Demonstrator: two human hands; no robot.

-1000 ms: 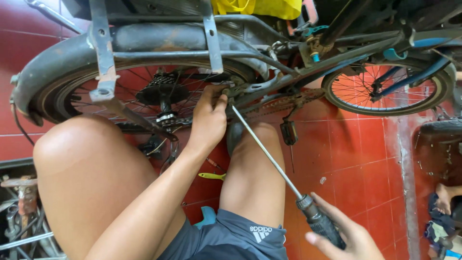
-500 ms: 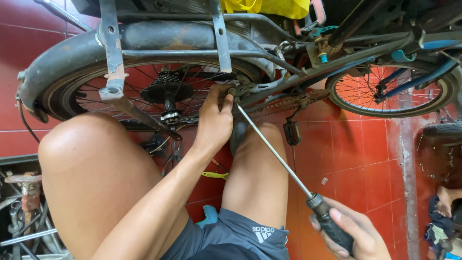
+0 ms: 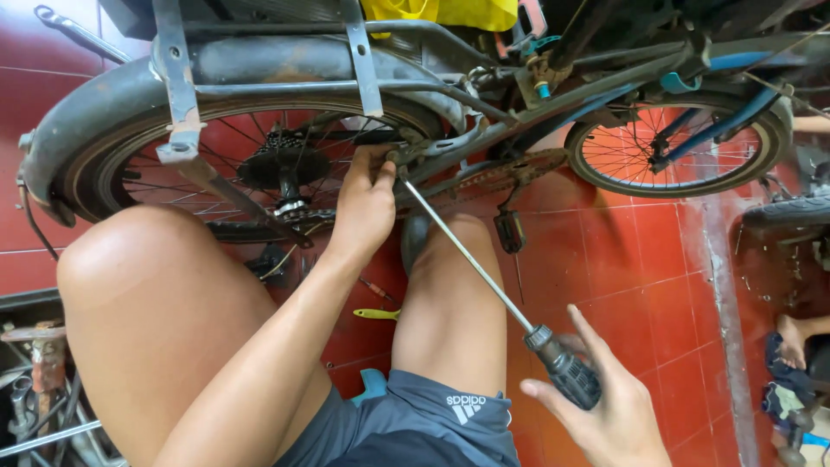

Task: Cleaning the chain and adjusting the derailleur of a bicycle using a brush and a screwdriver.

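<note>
My left fingers [image 3: 378, 177] curl around the bicycle frame [image 3: 484, 138] beside the rear wheel [image 3: 259, 164], steadying the long screwdriver [image 3: 484, 272] tip (pressed there); my right hand [image 3: 605, 406] wraps loosely around its black handle [image 3: 571, 376], fingers half spread.

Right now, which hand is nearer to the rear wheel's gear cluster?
Left. The left hand is on the bicycle frame just beside the gear cluster. The right hand is far below, around the dark handle of the long screwdriver.
</note>
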